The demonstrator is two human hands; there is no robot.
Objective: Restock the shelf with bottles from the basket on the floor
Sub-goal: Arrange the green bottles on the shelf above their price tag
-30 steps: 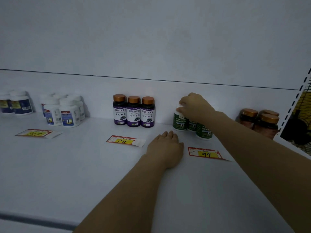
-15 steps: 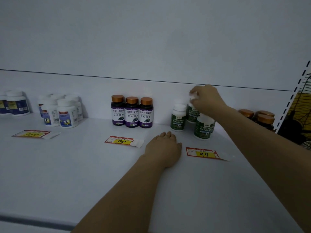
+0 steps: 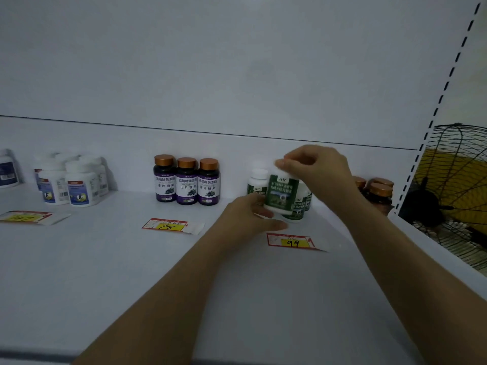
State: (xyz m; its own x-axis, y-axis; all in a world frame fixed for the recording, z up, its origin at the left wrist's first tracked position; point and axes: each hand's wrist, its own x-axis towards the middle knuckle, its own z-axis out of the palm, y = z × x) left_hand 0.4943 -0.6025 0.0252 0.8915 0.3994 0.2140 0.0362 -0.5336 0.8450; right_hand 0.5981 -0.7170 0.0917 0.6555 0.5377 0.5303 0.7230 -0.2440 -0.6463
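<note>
Green-label bottle (image 3: 281,193) with white cap held upright just above the white shelf (image 3: 105,272), in front of two more green-label bottles (image 3: 300,206). Right hand (image 3: 320,171) pinches its cap from above; left hand (image 3: 247,219) cups its lower left side. "99" price tag (image 3: 291,242) lies just in front. Three purple-label bottles (image 3: 186,180) stand to the left.

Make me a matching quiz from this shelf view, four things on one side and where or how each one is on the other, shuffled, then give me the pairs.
1. green bottle
2. purple bottles
3. 99 tag
4. fan

A. flat on the shelf, near the front
B. past the shelf's right end
C. held between both hands
D. row of three at the back wall

Pairs: 1-C, 2-D, 3-A, 4-B
</note>
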